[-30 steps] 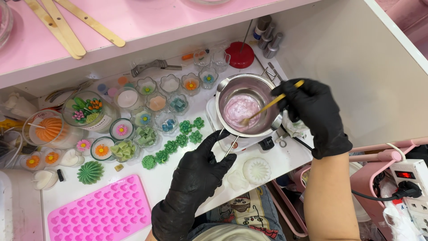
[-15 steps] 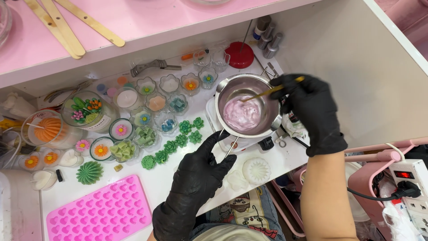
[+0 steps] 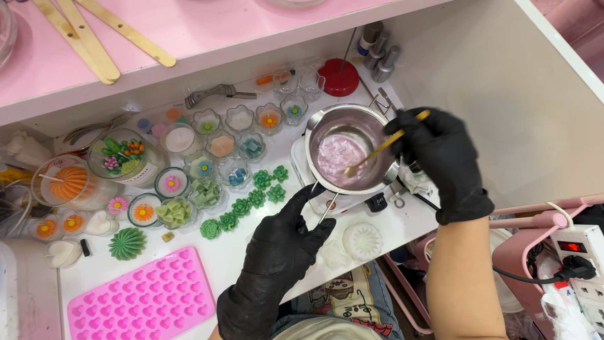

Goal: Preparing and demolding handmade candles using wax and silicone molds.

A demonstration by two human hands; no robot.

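Nearest the camera, a pink silicone mould point(image 3: 135, 296) with many small heart-shaped cavities is lying at the front left of the white worktop point(image 3: 233, 255); its cavities are showing no fill.

Just beyond it, the left hand point(image 3: 280, 242), in a black glove, is reaching up toward the thin wire handle point(image 3: 324, 206) of the metal melting pot point(image 3: 350, 148). Its thumb and forefinger are curling around the handle's end; whether they are actually clamping it cannot be told, as the glove is hiding the contact. Beside this hand, 2 clear flower-shaped moulds point(image 3: 362, 239) are sitting unfilled.

The right hand point(image 3: 440, 157), also in a black glove, is pinching a slim gold spoon point(image 3: 382, 148) between thumb and fingers, with the bowl of the spoon dipping into the pot.

The pot is standing on a small white warmer point(image 3: 340, 200) at the right of the worktop. Inside, pink wax point(image 3: 340, 157) is looking cloudy and streaked, with paler lumps not yet dissolved. In my judgement the stirring is under way and the melt is only partly done; smoothing the wax and any pouring are remaining.

Further back and left, finished flower candles in small glass cups point(image 3: 217, 146) and loose green succulent shapes point(image 3: 251, 195) are crowding the surface. On the pink shelf point(image 3: 220, 25) above, 3 wooden sticks point(image 3: 94, 34) are lying.
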